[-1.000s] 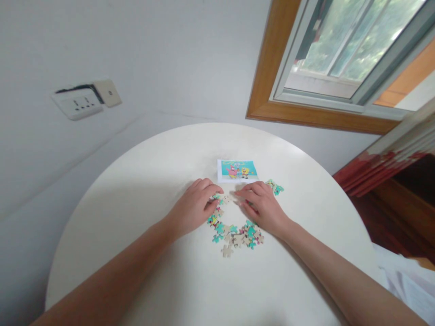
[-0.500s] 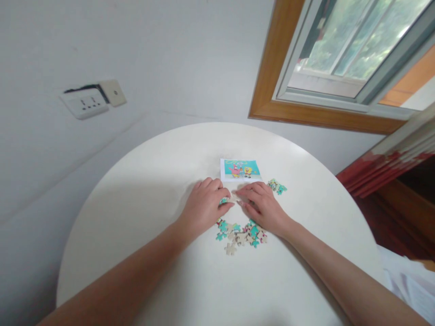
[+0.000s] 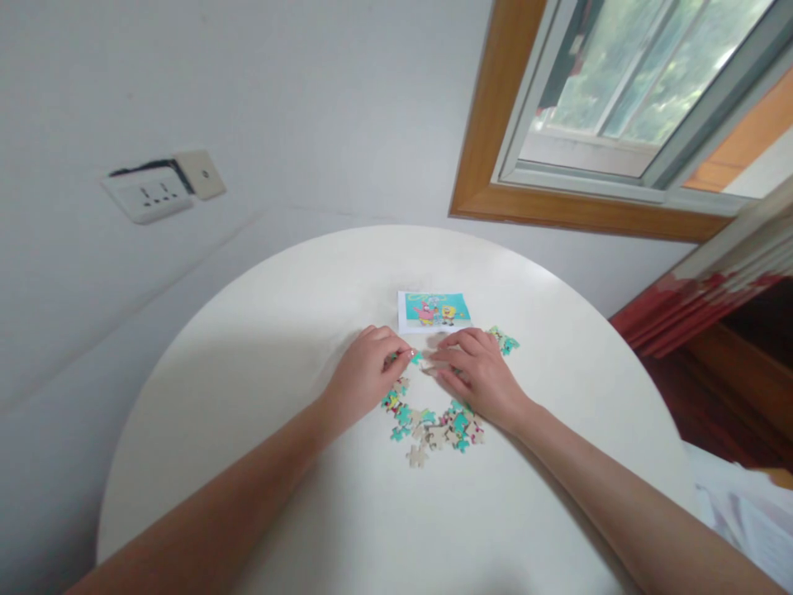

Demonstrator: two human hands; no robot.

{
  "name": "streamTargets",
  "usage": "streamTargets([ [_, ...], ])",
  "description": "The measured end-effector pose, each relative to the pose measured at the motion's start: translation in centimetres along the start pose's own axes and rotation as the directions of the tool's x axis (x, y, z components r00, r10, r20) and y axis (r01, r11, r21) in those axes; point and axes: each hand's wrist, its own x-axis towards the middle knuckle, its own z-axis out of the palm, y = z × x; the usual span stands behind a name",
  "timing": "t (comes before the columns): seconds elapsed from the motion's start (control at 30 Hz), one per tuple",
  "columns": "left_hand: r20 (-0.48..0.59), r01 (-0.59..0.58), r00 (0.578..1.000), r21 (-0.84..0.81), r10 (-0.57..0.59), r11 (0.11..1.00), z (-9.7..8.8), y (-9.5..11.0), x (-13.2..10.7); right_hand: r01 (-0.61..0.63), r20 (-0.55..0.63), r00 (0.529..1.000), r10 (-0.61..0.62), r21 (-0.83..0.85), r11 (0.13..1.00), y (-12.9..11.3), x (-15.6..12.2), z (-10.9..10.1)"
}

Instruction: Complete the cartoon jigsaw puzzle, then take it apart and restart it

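Observation:
My left hand (image 3: 370, 369) pinches a teal jigsaw puzzle piece (image 3: 417, 358) between thumb and fingertips, just above the table. Facing it, my right hand (image 3: 479, 369) has its thumb and fingers around a pale puzzle piece (image 3: 429, 371), seen nearly edge-on. A loose pile of puzzle pieces (image 3: 437, 436) lies below both hands, some teal side up and others showing beige backs. Beyond my fingers is a picture card (image 3: 434, 311) with a pink and a yellow cartoon figure on teal. A small cluster of puzzle pieces (image 3: 506, 341) sits behind my right hand, partly hidden by it.
The round white table (image 3: 248, 347) stands close to the wall. A socket (image 3: 149, 194) is on the wall at left. A wood-framed window (image 3: 595, 219) and a red and white curtain (image 3: 669, 306) are at right. Papers (image 3: 737, 512) lie beyond the table's right edge.
My left hand has turned and drawn slightly left, bringing the teal piece at its fingertips into view and uncovering pieces below it. My right hand stays nearly in place.

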Motion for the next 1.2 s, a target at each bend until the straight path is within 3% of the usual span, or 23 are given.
streamTargets([
  [0.2, -0.014, -0.023, 1.0, -0.159, 0.021, 0.987, -0.1, 0.9, 0.0, -0.048, -0.049, 0.997, 0.064, 0.275, 0.96, -1.0, 0.3, 0.0],
  [0.4, 0.015, -0.068, 0.997, -0.227, 0.073, 0.972, 0.0, 1.5, -0.2, -0.086, -0.067, 0.991, 0.115, 0.338, 0.937, -1.3, 0.2, 0.0],
  [0.53, -0.058, -0.041, 0.998, -0.128, 0.034, 0.991, -1.0, 0.0, 0.0, -0.122, -0.145, 0.977, 0.158, 0.232, 0.965, 1.0, -0.2, -0.8],
  [0.7, -0.201, 0.114, 0.972, -0.031, -0.118, 0.993, -2.4, -2.3, 0.3, -0.272, -0.185, 0.949, 0.254, -0.078, 0.959, 6.4, -1.3, -2.5],
  [0.83, -0.19, 0.095, 0.977, -0.003, -0.094, 0.995, -2.1, -2.5, 0.2, -0.377, -0.201, 0.92, 0.337, -0.218, 0.9, 9.0, -2.0, -3.2],
  [0.97, -0.151, 0.041, 0.988, 0.043, -0.034, 0.998, -1.5, -2.3, 0.1, -0.456, -0.24, 0.886, 0.397, -0.292, 0.841, 8.9, -2.1, -3.2],
  [1.07, -0.127, 0.035, 0.991, 0.059, -0.028, 0.998, -1.3, -2.6, 0.0, -0.413, -0.264, 0.9, 0.347, -0.258, 0.874, 8.0, -1.9, -3.2],
  [1.2, -0.075, 0.023, 0.997, 0.065, -0.018, 0.998, -1.1, -3.3, -0.4, -0.209, -0.184, 0.966, 0.18, -0.15, 0.966, 6.2, -1.5, -3.4],
])
